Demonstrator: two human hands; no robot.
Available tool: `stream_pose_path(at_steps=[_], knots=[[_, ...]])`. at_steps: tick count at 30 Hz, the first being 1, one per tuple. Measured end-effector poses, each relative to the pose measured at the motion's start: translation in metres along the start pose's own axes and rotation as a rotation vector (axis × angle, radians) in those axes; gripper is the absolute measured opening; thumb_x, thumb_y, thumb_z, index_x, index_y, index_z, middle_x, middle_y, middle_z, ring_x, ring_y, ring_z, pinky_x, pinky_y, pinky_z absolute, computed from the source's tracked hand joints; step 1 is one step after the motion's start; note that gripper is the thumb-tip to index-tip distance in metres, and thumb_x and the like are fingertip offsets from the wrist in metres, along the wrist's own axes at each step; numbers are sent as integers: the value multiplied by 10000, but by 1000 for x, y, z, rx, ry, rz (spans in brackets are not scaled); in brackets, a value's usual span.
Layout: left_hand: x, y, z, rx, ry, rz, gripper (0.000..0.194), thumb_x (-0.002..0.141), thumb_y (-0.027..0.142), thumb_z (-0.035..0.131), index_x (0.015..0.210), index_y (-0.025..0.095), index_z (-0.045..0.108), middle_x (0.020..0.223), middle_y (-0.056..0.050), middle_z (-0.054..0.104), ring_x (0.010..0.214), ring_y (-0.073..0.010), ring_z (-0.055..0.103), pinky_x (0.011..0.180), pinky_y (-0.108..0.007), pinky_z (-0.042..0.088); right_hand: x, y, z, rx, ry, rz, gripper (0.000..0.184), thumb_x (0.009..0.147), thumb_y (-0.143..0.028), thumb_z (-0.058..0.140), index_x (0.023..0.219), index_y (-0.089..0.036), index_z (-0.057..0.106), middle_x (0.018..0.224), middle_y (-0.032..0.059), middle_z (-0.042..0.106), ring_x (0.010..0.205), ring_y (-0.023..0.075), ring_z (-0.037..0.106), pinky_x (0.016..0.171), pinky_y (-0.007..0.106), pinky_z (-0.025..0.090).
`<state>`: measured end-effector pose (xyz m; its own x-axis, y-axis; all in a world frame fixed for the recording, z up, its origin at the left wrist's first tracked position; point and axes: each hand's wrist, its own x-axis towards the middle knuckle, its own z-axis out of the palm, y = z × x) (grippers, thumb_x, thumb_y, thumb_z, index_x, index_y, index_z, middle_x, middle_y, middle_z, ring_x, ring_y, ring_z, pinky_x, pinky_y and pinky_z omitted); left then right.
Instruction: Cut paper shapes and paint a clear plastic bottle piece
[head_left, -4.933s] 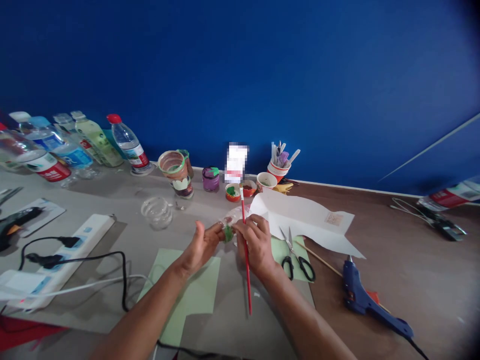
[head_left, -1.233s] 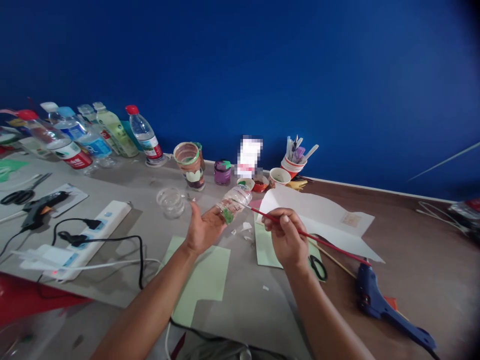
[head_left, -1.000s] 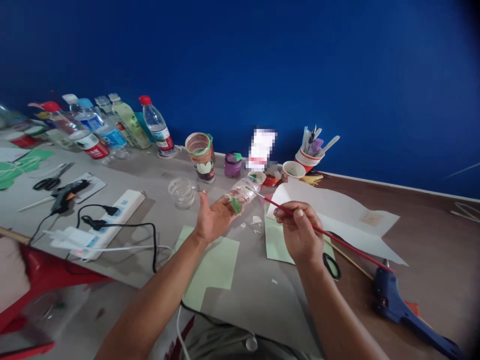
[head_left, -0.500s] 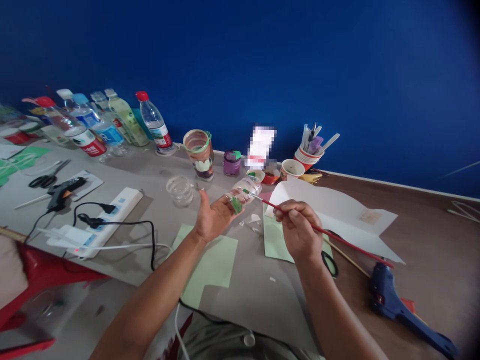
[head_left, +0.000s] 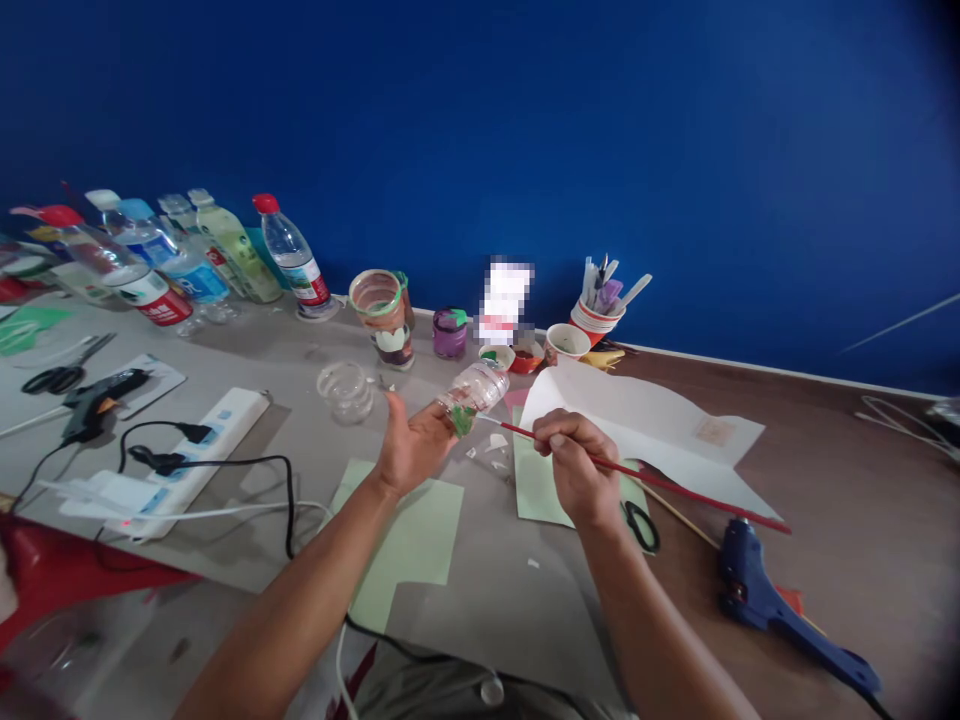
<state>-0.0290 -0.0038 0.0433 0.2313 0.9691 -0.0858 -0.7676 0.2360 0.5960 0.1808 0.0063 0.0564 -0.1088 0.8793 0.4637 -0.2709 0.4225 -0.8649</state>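
Note:
My left hand (head_left: 409, 445) holds a small clear plastic bottle piece (head_left: 474, 388) with green paint on it, tilted up over the table. My right hand (head_left: 574, 465) pinches a thin red-handled paintbrush (head_left: 645, 478), and the brush tip touches the green patch at the bottle's lower end. Small paint cups (head_left: 496, 356) stand just behind the bottle. Pale green paper sheets (head_left: 409, 540) lie under and between my forearms.
Several water bottles (head_left: 289, 255) line the back left by the blue wall. A white power strip (head_left: 180, 470) with black cable, a blue glue gun (head_left: 757, 600), scissors (head_left: 641, 525), white paper (head_left: 645, 425), a cup of tools (head_left: 596, 315) and a clear cup base (head_left: 343, 388) lie around.
My right hand has turned the brush from upright to pointing left at the bottle; its tip has slid from the bottle's upper part down to the green patch. The view has shifted slightly.

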Motion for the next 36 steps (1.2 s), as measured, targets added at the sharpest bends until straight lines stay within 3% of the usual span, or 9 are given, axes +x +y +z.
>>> stream_pose_path(at_steps=[10,15,21,26,32,36], knots=[[0,-6,-2,160,-100,66,949,741,877,366,1217,117,674,1291,-149,658,1380,-326,426,1207,-431,130,0,0,2,-71,-21,-35,170,868,-194,539,794,-229,687,667,2,585,651,166,510,595,311,382],[0,-10,0,239,-135,129,888,763,842,412,1209,125,686,1314,-146,645,1406,-328,389,1201,-418,163,-1,-5,6,-103,-48,-14,174,879,-201,530,788,-226,677,685,3,588,650,162,515,610,315,397],[0,-10,3,154,-26,114,822,826,808,331,1121,154,732,1254,-129,684,1424,-303,366,1196,-434,189,-1,-10,2,-176,-111,39,188,852,-162,521,743,-219,664,679,-1,584,642,160,518,609,308,396],[0,-10,2,273,-43,183,781,798,803,420,1090,153,742,1262,-135,676,1422,-320,365,1202,-425,167,0,-8,0,-141,-34,18,178,826,-176,523,735,-228,667,646,-6,577,623,164,508,596,308,393],[0,-15,-2,292,-48,204,730,759,782,522,1080,166,746,1233,-106,696,1447,-295,326,1220,-391,134,1,-11,2,-211,-100,47,189,825,-145,519,720,-215,658,664,-3,583,631,158,514,598,306,389],[0,-13,-1,289,-46,208,710,780,765,513,1086,167,746,1240,-106,693,1442,-297,339,1222,-395,140,3,-12,-3,-157,-44,-7,185,839,-173,525,736,-227,669,632,-2,556,624,170,503,593,320,385]])
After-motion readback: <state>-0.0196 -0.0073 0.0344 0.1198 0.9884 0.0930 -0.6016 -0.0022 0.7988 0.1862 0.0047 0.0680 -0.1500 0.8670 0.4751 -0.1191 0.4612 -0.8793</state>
